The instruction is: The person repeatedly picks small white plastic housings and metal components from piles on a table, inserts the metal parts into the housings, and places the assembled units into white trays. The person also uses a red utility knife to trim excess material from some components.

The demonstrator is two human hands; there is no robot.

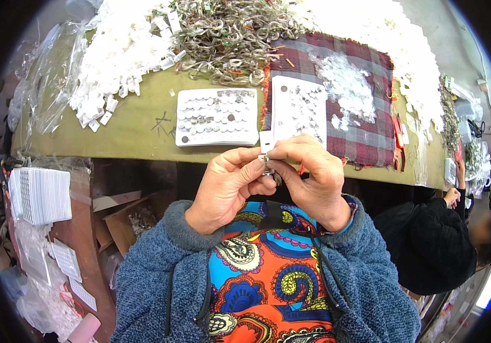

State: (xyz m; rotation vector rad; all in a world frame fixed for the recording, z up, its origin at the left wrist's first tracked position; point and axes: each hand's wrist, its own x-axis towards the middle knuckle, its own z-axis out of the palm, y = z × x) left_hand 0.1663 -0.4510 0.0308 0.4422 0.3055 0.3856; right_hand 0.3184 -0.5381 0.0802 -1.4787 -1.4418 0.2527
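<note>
Both my hands meet in front of my chest, at the near edge of the table. My left hand (219, 186) pinches a small metallic part (267, 164) between thumb and fingers. From the other side, my right hand (314, 177) grips the same part with thumb and forefinger. A flat white piece (266, 142) sticks up just beyond the fingertips; whether it is joined to the part I cannot tell. Beyond my hands lie two white trays: the left tray (217, 139) carries rows of small round pieces, and the right tray (283, 123) has scattered ones.
A plaid cloth (365, 150) bears a heap of clear bits (345, 86). Coiled wires (228, 34) and white plastic pieces (122, 54) are piled behind. Red-handled pliers (398, 134) lie at right, near a dark-clothed co-worker (434, 246). Stacked white trays (42, 194) stand at left.
</note>
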